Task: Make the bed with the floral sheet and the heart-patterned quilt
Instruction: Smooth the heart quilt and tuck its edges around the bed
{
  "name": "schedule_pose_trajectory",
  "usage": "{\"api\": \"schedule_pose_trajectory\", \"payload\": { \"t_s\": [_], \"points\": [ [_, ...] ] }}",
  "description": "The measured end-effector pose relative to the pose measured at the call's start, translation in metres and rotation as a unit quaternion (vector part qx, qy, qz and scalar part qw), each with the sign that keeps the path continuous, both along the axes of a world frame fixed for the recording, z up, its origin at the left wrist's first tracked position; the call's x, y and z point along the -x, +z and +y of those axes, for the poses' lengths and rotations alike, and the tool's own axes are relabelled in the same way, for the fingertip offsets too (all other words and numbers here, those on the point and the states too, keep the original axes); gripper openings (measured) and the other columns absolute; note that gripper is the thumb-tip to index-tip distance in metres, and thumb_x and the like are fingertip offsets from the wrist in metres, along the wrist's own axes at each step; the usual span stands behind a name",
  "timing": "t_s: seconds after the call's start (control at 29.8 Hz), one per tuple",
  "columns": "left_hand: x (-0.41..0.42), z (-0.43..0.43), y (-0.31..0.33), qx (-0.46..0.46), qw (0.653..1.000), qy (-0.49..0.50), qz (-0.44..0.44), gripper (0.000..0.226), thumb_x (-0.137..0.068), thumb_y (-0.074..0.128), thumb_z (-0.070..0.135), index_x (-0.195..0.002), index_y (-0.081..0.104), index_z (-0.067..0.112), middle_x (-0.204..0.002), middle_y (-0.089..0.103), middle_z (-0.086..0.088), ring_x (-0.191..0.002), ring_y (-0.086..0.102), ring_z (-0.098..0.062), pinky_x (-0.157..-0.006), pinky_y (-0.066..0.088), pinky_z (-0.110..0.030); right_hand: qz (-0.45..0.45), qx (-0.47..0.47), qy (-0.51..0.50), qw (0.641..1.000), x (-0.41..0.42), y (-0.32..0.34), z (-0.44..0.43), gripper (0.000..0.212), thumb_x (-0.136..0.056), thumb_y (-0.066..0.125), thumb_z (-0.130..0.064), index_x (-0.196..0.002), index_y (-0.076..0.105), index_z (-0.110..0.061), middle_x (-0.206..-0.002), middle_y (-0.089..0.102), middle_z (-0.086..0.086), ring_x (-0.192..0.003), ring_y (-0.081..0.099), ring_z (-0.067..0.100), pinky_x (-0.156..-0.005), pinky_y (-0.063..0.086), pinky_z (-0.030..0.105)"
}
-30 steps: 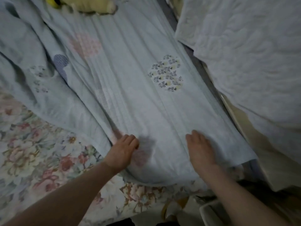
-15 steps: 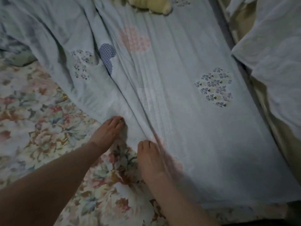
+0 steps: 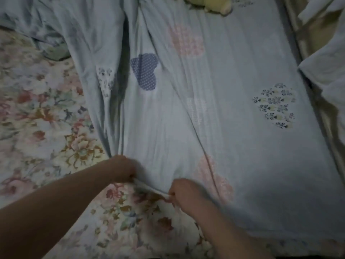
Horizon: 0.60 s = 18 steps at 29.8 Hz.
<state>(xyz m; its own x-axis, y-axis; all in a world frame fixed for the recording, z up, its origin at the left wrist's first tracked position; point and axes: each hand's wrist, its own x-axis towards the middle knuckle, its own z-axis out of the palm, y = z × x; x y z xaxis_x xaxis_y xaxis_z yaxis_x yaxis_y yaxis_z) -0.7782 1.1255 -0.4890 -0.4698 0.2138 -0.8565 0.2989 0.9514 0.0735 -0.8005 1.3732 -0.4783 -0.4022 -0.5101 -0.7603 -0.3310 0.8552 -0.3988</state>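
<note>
Together, left hand (image 3: 123,169) and right hand (image 3: 185,193) pinch the quilt (image 3: 252,161) edge (floral sheet (image 3: 37,118) bare leftward).

A single wide-angle camera worn on the person's head looks forward and steeply down, close over the bed. The quilt (image 3: 242,165) fills most of the frame and the floral sheet (image 3: 37,118) the left. The left hand (image 3: 122,168) and right hand (image 3: 186,193) enter from the bottom edge. A yellow soft toy (image 3: 209,3) lies at the far top edge.
</note>
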Motion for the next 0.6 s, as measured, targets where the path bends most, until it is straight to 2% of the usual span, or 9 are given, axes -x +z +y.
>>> {"api": "schedule_pose_trajectory", "payload": {
  "t_s": [0.07, 0.1, 0.17, 0.23, 0.34, 0.44, 0.5, 0.6],
  "points": [
    [-0.032, -0.005, 0.010, 0.048, 0.996, 0.023, -0.072, 0.047, -0.093, 0.057, 0.046, -0.133, 0.059, 0.021, -0.139, 0.055, -0.003, -0.122, 0.056, -0.025, -0.102, 0.046, -0.037, -0.041, -0.003, 0.031, 0.999, -0.026, 0.013, -0.016, 0.021, -0.090, 0.063, -0.014, -0.103, 0.072, -0.001, -0.080, 0.058, 0.015, -0.085, 0.059, 0.026, -0.071, 0.037, 0.026],
    [-0.054, -0.004, 0.021, 0.059, 0.992, 0.044, -0.105, 0.049, -0.092, 0.061, 0.043, -0.133, 0.060, 0.017, -0.137, 0.056, -0.006, -0.123, 0.056, -0.027, -0.103, 0.045, -0.037, -0.048, -0.014, 0.054, 0.997, -0.044, 0.026, -0.022, 0.023, -0.091, 0.060, -0.009, -0.109, 0.070, 0.001, -0.085, 0.061, 0.018, -0.091, 0.061, 0.030, -0.074, 0.042, 0.030],
    [-0.082, 0.004, 0.029, 0.056, 0.984, 0.069, -0.151, 0.051, -0.090, 0.065, 0.040, -0.131, 0.060, 0.011, -0.135, 0.057, -0.010, -0.123, 0.056, -0.029, -0.106, 0.043, -0.037, -0.051, -0.028, 0.102, 0.993, -0.070, 0.034, -0.027, 0.031, -0.094, 0.052, -0.004, -0.121, 0.064, 0.003, -0.116, 0.064, 0.024, -0.113, 0.060, 0.036, -0.091, 0.047, 0.038],
    [-0.114, 0.014, 0.033, 0.052, 0.978, 0.075, -0.185, 0.048, -0.091, 0.063, 0.042, -0.125, 0.065, 0.008, -0.128, 0.063, -0.012, -0.119, 0.059, -0.029, -0.106, 0.044, -0.038, -0.045, -0.042, 0.139, 0.988, -0.092, 0.036, -0.026, 0.034, -0.096, 0.047, -0.003, -0.127, 0.060, 0.004, -0.130, 0.058, 0.025, -0.122, 0.055, 0.038, -0.099, 0.045, 0.042],
    [-0.160, 0.032, 0.029, 0.072, 0.967, 0.098, -0.225, 0.045, -0.093, 0.061, 0.041, -0.119, 0.068, 0.004, -0.123, 0.066, -0.012, -0.115, 0.061, -0.028, -0.102, 0.047, -0.037, -0.053, -0.053, 0.178, 0.981, -0.119, 0.028, -0.022, 0.032, -0.097, 0.047, -0.003, -0.126, 0.059, 0.005, -0.131, 0.056, 0.025, -0.121, 0.054, 0.037, -0.099, 0.044, 0.041],
    [-0.191, 0.037, 0.019, 0.075, 0.971, 0.149, -0.174, 0.041, -0.091, 0.064, 0.030, -0.124, 0.063, 0.005, -0.128, 0.063, -0.013, -0.119, 0.060, -0.028, -0.100, 0.048, -0.037, -0.050, -0.049, 0.195, 0.978, -0.135, 0.018, -0.024, 0.033, -0.098, 0.047, -0.004, -0.129, 0.056, 0.005, -0.136, 0.052, 0.023, -0.126, 0.049, 0.036, -0.102, 0.040, 0.040],
    [-0.196, 0.030, 0.009, 0.079, 0.967, 0.180, -0.161, 0.038, -0.088, 0.069, 0.027, -0.121, 0.065, 0.009, -0.124, 0.067, -0.009, -0.116, 0.063, -0.024, -0.098, 0.050, -0.035, -0.025, -0.021, 0.195, 0.980, -0.142, 0.008, -0.023, 0.031, -0.098, 0.048, -0.006, -0.125, 0.058, 0.005, -0.132, 0.052, 0.020, -0.125, 0.046, 0.036, -0.099, 0.040, 0.040],
    [-0.198, 0.026, -0.002, 0.074, 0.964, 0.190, -0.170, 0.042, -0.082, 0.072, 0.042, -0.114, 0.070, 0.016, -0.117, 0.070, 0.000, -0.108, 0.066, -0.017, -0.096, 0.051, -0.031, 0.017, 0.054, 0.180, 0.982, -0.159, -0.012, -0.011, 0.025, -0.093, 0.054, -0.009, -0.112, 0.068, -0.002, -0.116, 0.050, 0.018, -0.113, 0.044, 0.038, -0.089, 0.038, 0.041]
  ]
}}
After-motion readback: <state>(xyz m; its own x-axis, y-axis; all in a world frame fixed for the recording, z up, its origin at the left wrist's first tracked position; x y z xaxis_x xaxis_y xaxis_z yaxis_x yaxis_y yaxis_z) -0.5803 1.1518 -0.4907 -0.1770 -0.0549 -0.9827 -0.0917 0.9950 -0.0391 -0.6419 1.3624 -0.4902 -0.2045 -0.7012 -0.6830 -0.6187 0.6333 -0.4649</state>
